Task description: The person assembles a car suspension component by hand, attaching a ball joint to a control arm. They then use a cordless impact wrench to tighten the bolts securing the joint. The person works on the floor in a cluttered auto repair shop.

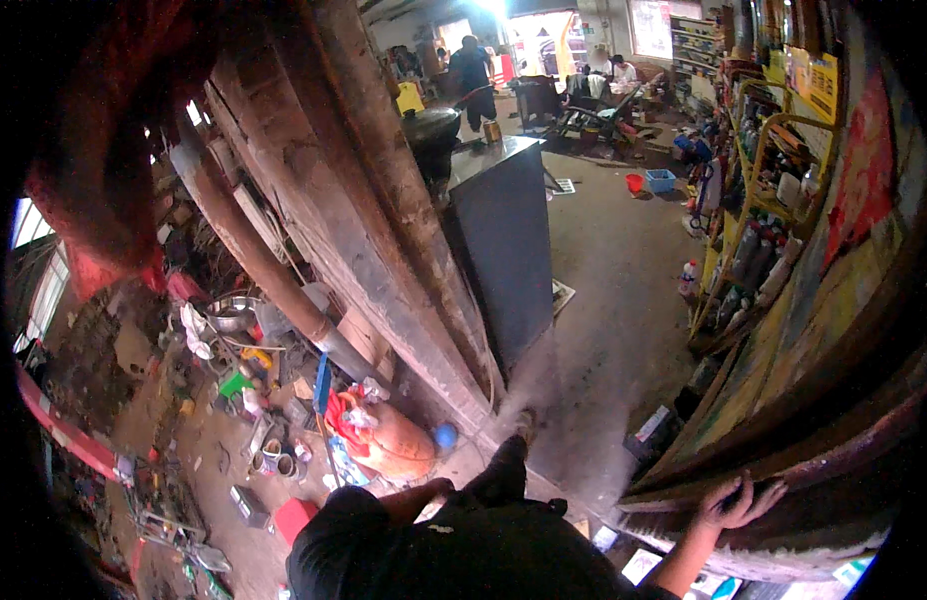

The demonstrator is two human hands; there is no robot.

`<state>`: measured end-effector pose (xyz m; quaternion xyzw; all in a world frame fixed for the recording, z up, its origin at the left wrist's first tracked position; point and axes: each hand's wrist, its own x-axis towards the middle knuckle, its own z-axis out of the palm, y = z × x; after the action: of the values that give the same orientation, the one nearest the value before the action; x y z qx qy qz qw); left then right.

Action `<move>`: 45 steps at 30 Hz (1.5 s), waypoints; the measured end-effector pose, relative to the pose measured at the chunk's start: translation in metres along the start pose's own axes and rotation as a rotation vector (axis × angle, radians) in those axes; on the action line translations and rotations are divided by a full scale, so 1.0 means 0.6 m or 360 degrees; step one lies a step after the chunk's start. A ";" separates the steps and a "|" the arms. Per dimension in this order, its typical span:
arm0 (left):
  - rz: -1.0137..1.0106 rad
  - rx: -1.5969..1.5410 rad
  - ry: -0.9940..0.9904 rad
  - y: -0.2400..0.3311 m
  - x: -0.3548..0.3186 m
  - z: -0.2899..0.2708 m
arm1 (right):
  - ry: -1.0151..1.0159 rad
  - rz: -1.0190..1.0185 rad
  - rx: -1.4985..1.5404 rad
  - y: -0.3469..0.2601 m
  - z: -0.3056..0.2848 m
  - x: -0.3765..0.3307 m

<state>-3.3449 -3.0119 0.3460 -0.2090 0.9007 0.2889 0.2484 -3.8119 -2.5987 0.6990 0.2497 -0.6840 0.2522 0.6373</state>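
Observation:
My right hand (743, 502) is at the lower right, fingers spread, up against the edge of a dark brown door-like panel (818, 490). It appears to rest on the panel, with nothing in its grasp. My left hand (439, 488) is low in front of my body, beside my dark clothing, its fingers mostly hidden. A stuffed orange sack (398, 445) and a small blue ball (445, 436) lie on the floor close to it. My foot (524, 424) stands at the doorway, by the base of a worn post (423, 280).
A dark grey cabinet (503, 250) stands beyond the post. Along the right wall runs a yellow rack (748, 200) full of goods. A red bucket (634, 183) and blue basket (660, 180) sit farther in, where people are. Clutter and a metal basin (231, 314) lie left.

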 end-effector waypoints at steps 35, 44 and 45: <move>-0.0301 -0.0148 -0.0200 0.022 -0.002 0.004 | 0.0038 0.0007 0.0060 0.003 0.004 -0.008; -0.0299 -0.0107 -0.0189 0.024 -0.006 -0.014 | 0.0031 0.0005 0.0063 0.000 0.003 -0.005; -0.0301 -0.0119 -0.0191 0.026 -0.004 -0.013 | 0.0043 0.0001 0.0070 0.001 0.004 -0.004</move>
<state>-3.3537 -3.0047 0.3595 -0.2844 0.8490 0.3095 0.3201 -3.8139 -2.5999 0.6964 0.2599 -0.6696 0.2706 0.6409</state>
